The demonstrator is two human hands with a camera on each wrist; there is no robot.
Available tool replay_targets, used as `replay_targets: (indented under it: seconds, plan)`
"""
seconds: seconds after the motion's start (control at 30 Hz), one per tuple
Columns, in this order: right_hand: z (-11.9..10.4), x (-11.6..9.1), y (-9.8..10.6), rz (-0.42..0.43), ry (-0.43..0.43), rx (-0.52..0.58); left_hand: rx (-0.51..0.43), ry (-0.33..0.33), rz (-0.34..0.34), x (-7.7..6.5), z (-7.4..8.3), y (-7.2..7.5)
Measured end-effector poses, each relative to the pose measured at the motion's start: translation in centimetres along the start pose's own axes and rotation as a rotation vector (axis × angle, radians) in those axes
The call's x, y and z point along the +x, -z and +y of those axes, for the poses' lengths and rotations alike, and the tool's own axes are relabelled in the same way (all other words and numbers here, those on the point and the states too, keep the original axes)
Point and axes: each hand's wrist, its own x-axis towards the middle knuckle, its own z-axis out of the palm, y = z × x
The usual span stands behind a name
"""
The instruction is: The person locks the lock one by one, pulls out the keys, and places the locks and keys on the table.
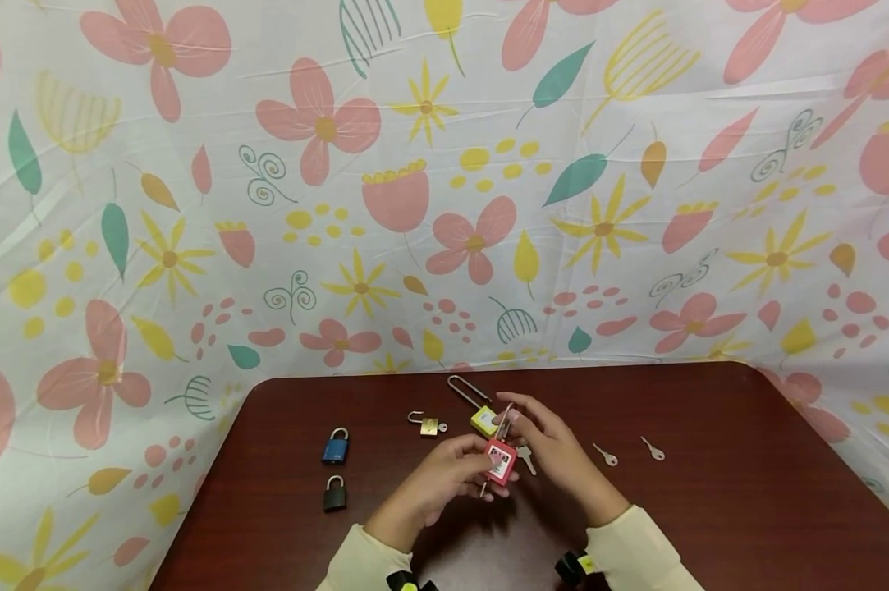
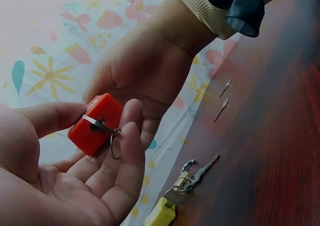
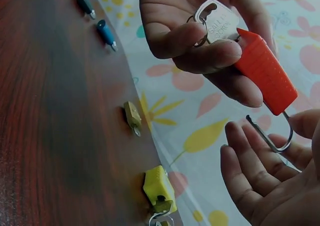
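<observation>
A red padlock (image 1: 501, 469) is raised over the table, its shackle (image 3: 289, 136) swung out with one end free. My left hand (image 1: 447, 476) grips its body between thumb and fingers. A silver key (image 3: 222, 26) on a ring sits in the keyway at the bottom, beside the left fingertips. At the shackle, my right hand (image 1: 558, 460) pinches the metal with thumb and forefinger, the other fingers spread. Behind the hands lies a yellow padlock (image 1: 483, 421) with a long open shackle (image 1: 468, 389) and a key (image 1: 527, 460) on a ring.
A small brass padlock (image 1: 429, 428), shackle open and key inserted, lies left of the yellow one. Farther left are a blue padlock (image 1: 335, 450) and a black padlock (image 1: 334, 497). Two loose keys, one nearer (image 1: 607, 455) and one farther (image 1: 654, 449), lie to the right.
</observation>
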Motion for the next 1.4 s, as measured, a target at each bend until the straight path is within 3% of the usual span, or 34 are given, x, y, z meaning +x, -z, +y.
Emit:
replay_targets:
  seconds: [0.37, 0.67, 1.0, 1.17, 1.4]
  plan:
    - [1.0, 0.0, 0.7, -0.005, 0.091, -0.015, 0.101, -0.040, 0.108, 0.2, -0.4, 0.0]
    - [2.3, -0.2, 1.1, 0.000, 0.096, -0.072, 0.079, -0.067, 0.102, 0.0, -0.3, -0.3]
    - [0.7, -0.7, 0.3, 0.008, 0.077, -0.133, 0.082, -0.087, 0.127, 0.3, -0.7, -0.4]
    - [0.5, -0.8, 0.0, 0.016, 0.107, -0.178, 0.071, -0.092, 0.131, 0.4, -0.8, -0.3]
    - [-1.5, -1.1, -0.7, 0.033, 0.096, -0.214, 0.074, -0.118, 0.125, 0.3, -0.7, -0.5]
